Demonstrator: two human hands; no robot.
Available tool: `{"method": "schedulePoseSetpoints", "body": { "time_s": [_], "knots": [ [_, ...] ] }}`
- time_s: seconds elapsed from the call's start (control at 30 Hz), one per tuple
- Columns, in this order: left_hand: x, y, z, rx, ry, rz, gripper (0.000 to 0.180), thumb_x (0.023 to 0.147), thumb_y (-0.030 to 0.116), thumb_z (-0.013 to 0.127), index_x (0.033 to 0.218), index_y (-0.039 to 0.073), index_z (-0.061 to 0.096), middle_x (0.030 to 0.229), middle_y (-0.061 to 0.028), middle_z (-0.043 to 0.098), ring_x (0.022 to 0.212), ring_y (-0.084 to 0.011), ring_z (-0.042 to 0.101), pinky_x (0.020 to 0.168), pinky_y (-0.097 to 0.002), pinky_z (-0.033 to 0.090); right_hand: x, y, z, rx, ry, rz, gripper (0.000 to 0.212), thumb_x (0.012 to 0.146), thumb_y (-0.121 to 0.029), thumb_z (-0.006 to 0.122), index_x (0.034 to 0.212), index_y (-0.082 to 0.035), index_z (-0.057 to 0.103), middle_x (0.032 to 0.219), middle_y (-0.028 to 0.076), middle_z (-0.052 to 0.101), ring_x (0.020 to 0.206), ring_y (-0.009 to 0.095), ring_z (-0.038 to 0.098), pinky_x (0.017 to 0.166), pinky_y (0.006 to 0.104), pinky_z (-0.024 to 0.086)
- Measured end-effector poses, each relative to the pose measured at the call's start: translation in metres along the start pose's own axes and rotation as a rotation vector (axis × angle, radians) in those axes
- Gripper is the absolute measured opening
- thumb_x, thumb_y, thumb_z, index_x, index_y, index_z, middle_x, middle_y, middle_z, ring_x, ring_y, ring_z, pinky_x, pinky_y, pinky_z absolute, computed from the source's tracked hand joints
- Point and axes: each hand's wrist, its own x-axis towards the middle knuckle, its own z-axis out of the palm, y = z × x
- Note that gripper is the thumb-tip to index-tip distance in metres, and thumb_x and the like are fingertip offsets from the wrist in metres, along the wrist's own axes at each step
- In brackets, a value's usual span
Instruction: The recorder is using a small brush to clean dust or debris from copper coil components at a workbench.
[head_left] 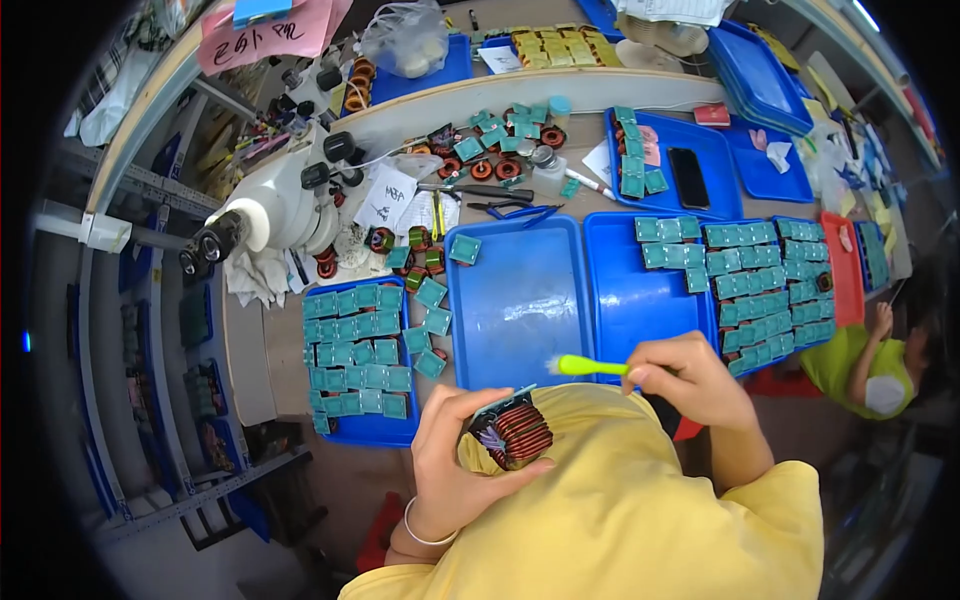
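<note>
My left hand (447, 475) is closed around a wire-wound coil (522, 437) with reddish copper windings, fixed to a teal plate at its upper side. Purple strands show at the coil's near-left end. My right hand (692, 382) pinches the bright green handle of a small brush (590, 366), whose pale bristles point left, a little above and to the right of the coil and apart from it. Just beyond both hands lies a blue tray (520, 300). Left of it, another blue tray (368, 433) carries rows of teal-plated coils (360, 350).
On the right, blue trays (640, 300) hold more teal-plated parts (760, 285). Pliers (520, 212), loose coils (481, 170) and a phone (688, 178) lie farther back. A white microscope (265, 205) stands at the left. A person in yellow-green (850, 365) sits at the far right.
</note>
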Motion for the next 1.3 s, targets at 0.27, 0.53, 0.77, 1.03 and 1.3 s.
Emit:
{"method": "schedulePoseSetpoints", "body": {
  "time_s": [0.27,0.53,0.77,1.03,1.3],
  "knots": [
    [0.000,0.009,-0.003,0.072,-0.019,0.069,0.064,0.041,0.021,0.087,0.094,-0.001,0.058,0.086,-0.0060,0.048,0.077,-0.0160,0.047,0.072,-0.0268,0.039,-0.004,0.006,0.018,0.362,-0.060,0.116,0.017,0.087,-0.015,0.053,0.081,-0.003,0.062,0.059,0.004,0.052,0.051,0.009,0.043,0.048,0.0231,0.034],
    [-0.001,0.005,-0.001,-0.130,-0.024,0.036,0.059,0.050,0.011,0.084,0.100,0.001,0.054,0.093,-0.0108,0.056,0.085,-0.0208,0.054,0.078,-0.0296,0.044,0.001,0.001,0.023,0.409,-0.027,0.075,0.018,0.086,-0.008,0.048,0.078,0.001,0.061,0.053,-0.001,0.043,0.048,0.004,0.034,0.044,0.0205,0.027],
    [-0.002,0.004,0.005,-0.611,0.029,-0.145,0.063,0.052,-0.001,0.081,0.107,-0.003,0.050,0.107,-0.0124,0.047,0.098,-0.0192,0.050,0.086,-0.0299,0.043,-0.002,-0.010,0.020,0.312,0.037,0.018,0.016,0.085,-0.008,0.052,0.075,0.001,0.061,0.055,0.003,0.050,0.047,0.009,0.044,0.045,0.0220,0.034],
    [0.001,-0.002,0.002,-0.569,-0.013,-0.047,0.060,0.056,0.002,0.080,0.108,-0.007,0.052,0.109,-0.0142,0.047,0.102,-0.0233,0.051,0.090,-0.0330,0.043,0.005,-0.011,0.019,-0.194,0.354,-0.129,0.011,0.072,-0.010,0.068,0.070,-0.001,0.063,0.064,0.010,0.060,0.056,0.021,0.060,0.050,0.0257,0.045],
    [0.000,-0.020,-0.001,-0.210,0.090,0.205,0.066,0.055,0.012,0.082,0.111,-0.002,0.051,0.103,-0.0123,0.051,0.098,-0.0283,0.054,0.086,-0.0369,0.044,-0.005,-0.017,0.015,-0.108,0.272,-0.095,0.015,0.077,-0.014,0.065,0.072,0.000,0.063,0.063,0.009,0.059,0.051,0.022,0.057,0.047,0.0286,0.043]
  ]
}}
